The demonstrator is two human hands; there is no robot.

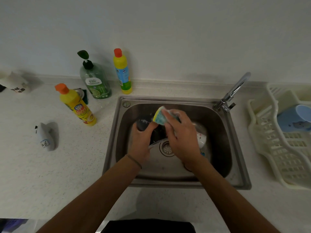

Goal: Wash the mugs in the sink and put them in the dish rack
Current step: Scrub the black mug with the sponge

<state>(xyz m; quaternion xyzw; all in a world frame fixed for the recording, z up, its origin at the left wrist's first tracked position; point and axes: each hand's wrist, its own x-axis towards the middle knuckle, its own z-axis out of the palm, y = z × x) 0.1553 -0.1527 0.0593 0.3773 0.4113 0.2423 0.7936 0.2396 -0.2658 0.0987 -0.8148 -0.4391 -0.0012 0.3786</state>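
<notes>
head view: left hand [140,140] grip wraps soapy black mug [143,122], right hand [182,137] pinches sponge [160,117]; mug could slip onto white mug [201,137] below.

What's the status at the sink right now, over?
Left hand grips the dark mug; right hand scrubs it with the sponge. White mug waits in the sink. Nothing blocking.
</notes>
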